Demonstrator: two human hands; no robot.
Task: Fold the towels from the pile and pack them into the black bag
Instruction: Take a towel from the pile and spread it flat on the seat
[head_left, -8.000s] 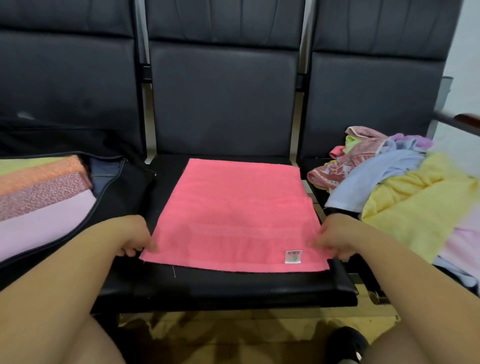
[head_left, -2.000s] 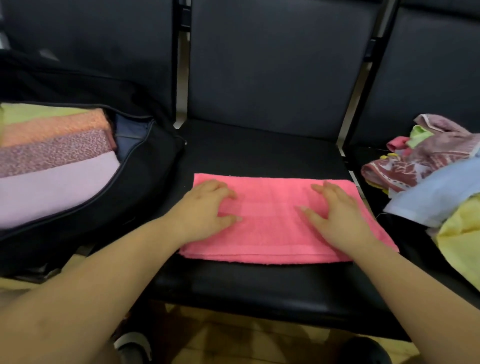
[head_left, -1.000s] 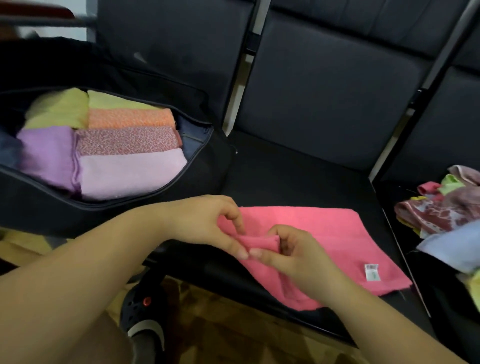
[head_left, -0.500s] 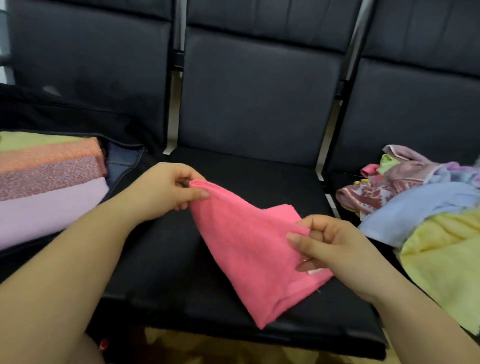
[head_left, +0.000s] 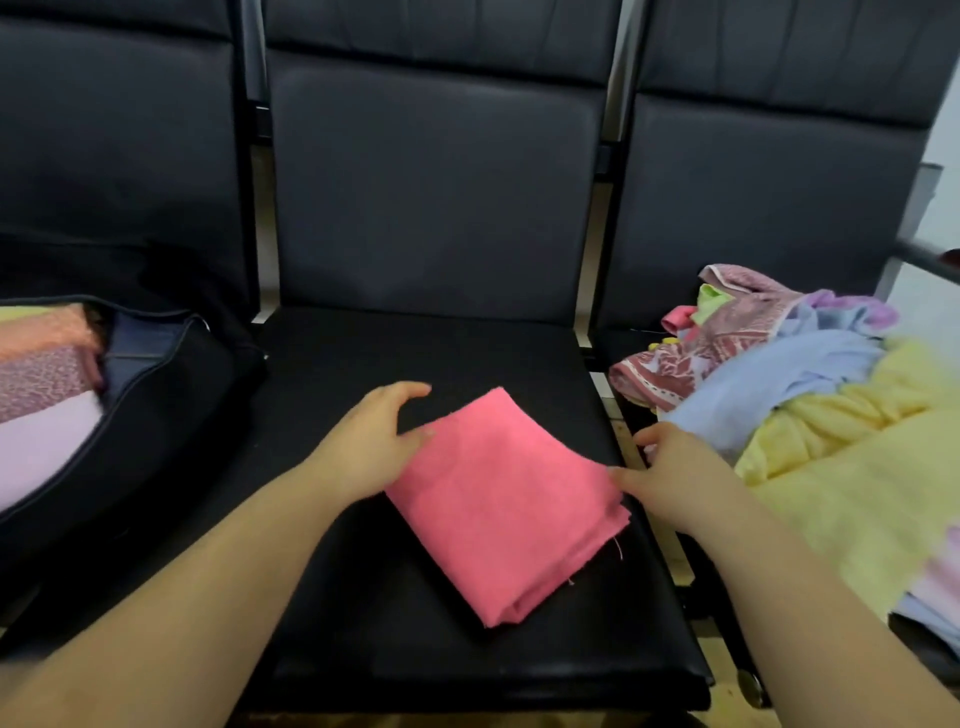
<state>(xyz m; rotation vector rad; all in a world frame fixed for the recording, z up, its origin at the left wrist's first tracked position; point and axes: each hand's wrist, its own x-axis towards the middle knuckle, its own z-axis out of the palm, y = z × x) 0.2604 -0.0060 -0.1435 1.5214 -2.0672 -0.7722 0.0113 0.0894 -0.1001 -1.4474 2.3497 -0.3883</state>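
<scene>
Now, with both open hands, left (head_left: 375, 441) and right (head_left: 670, 480), flat beside the towel (head_left: 506, 501), square its edges before lifting it to the bag (head_left: 171, 410).

Black bag (head_left: 156, 415) was cut off by the left edge; only its right end and part of the zip rim showed. Folded towels inside (head_left: 47, 395) ran out of frame, count not readable. Towel pile (head_left: 810, 415) was cut off at right and bottom-right, w/ motion blur on the yellow towel (head_left: 857, 499). Left hand (head_left: 371, 447) covered the pink towel's (head_left: 498, 499) left corner; right hand (head_left: 670, 478) hid part of its right edge. No. of folded layers couldn't be told. Thin bar at far right (head_left: 930, 260) was blurred, not identifiable. Both forearms ran off the bottom edge.
</scene>
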